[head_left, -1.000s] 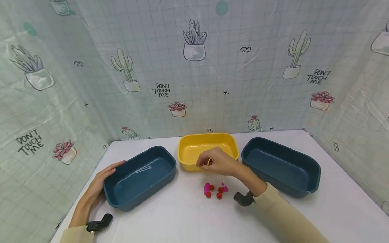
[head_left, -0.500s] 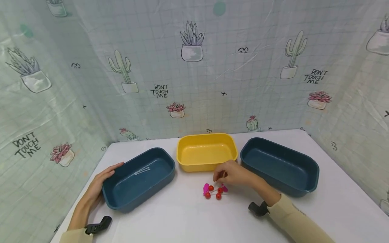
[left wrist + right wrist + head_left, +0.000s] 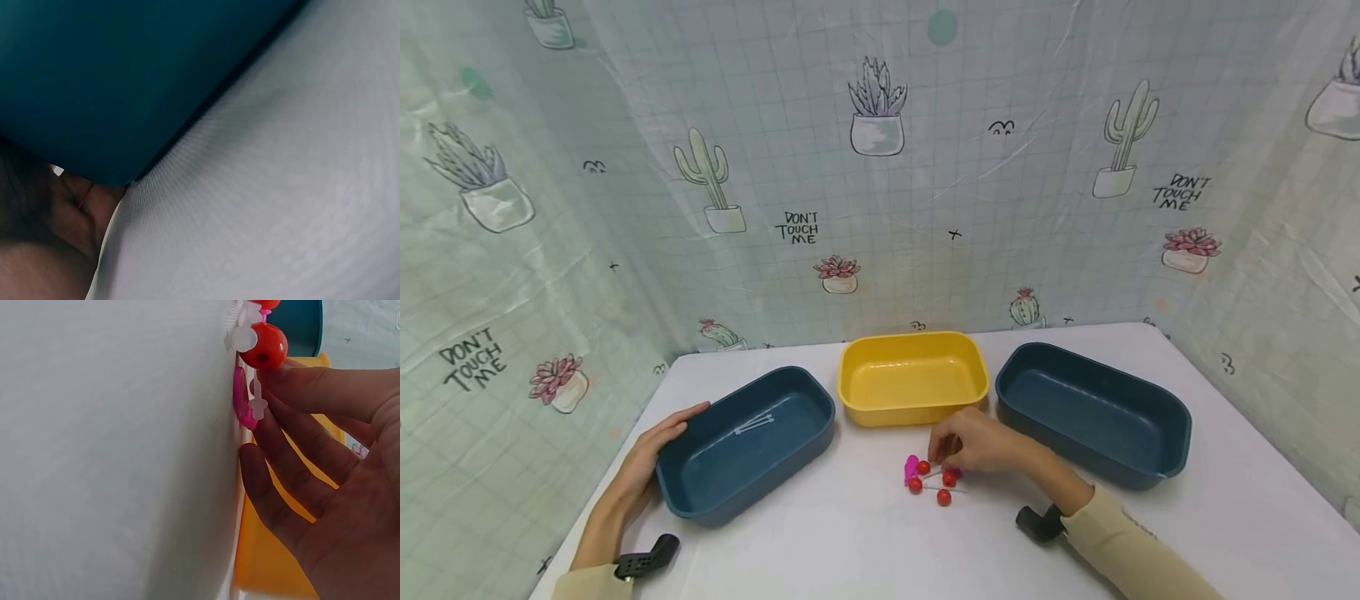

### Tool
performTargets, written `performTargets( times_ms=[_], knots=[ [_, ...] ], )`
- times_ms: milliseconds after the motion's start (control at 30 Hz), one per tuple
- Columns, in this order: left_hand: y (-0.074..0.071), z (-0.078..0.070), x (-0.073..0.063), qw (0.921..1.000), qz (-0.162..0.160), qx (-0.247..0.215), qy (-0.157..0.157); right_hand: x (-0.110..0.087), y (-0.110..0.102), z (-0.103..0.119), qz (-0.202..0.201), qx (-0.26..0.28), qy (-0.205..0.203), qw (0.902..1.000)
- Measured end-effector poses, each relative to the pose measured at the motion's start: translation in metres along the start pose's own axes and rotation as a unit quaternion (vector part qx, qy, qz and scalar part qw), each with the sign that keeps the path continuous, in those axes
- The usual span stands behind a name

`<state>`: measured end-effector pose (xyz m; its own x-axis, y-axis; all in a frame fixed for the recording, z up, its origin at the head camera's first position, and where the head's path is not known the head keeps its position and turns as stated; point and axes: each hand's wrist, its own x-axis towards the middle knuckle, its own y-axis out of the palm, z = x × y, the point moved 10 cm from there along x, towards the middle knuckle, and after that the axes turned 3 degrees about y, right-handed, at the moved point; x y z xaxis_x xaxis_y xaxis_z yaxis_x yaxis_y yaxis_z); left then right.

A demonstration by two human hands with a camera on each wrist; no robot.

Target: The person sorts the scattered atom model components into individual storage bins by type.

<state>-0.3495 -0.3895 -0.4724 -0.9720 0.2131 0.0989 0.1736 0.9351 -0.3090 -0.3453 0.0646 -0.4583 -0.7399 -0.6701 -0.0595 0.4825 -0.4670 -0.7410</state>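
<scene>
Basically small, light stuff from where I stood: red beads [image 3: 943,497], thin white sticks [image 3: 257,407] & pink pcs [image 3: 912,471] lay in a loose cluster on the desk [image 3: 820,542], on the person's side of the yellow box [image 3: 880,417]. R grip [image 3: 985,442] was down at the cluster's far right side, fingers bent, thumb against or v. near a bead; couldn't tell if it had pinched anything. L grip [image 3: 642,458] lay unclenched, fingers stretched along the outside of the L blue box [image 3: 782,465], which had a few more sticks [image 3: 753,423] inside.

Handling-wise: beads looked hard, glossy & prob. slick, so apt to roll if nudged; best hold seemed thumb & fingertip on opp. sides of the middle. Sticks looked v. light, prob. stiffish plastic, might bend or snap if squeezed; I'd have taken one mid-length, clear of the knobby end. Pink pcs seemed thin & lay low, prob. awkward to get a nail under, so an edge pinch was the best bet. Nothing looked heavy; too firm a poke would prob. have scattered the lot.
</scene>
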Motion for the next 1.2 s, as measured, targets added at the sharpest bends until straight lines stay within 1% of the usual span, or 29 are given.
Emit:
performTargets(
  times_ms=[200,400,633,767,967,1200],
  knots=[
    [-0.003,-0.005,-0.003,1.0,0.003,0.0,0.004,0.002,0.004,0.005,-0.003,0.002,-0.021,0.9998],
    [-0.002,-0.007,-0.002,0.9999,0.008,-0.005,0.011,0.002,0.004,0.009,0.0,-0.004,-0.024,0.9997],
    [0.0,-0.002,-0.003,1.0,0.005,-0.004,-0.005,0.001,0.005,0.01,0.005,-0.017,-0.028,0.9995],
    [0.001,-0.001,-0.004,0.9999,0.008,-0.009,-0.005,0.001,0.005,0.011,0.005,-0.022,-0.035,0.9991],
    [0.001,-0.001,-0.003,0.9999,0.008,-0.013,-0.002,0.0,0.003,0.008,0.003,-0.021,-0.025,0.9995],
    [0.002,-0.002,-0.002,0.9998,0.01,-0.016,0.005,-0.003,-0.005,0.01,-0.005,-0.014,-0.019,0.9997]
  ],
)
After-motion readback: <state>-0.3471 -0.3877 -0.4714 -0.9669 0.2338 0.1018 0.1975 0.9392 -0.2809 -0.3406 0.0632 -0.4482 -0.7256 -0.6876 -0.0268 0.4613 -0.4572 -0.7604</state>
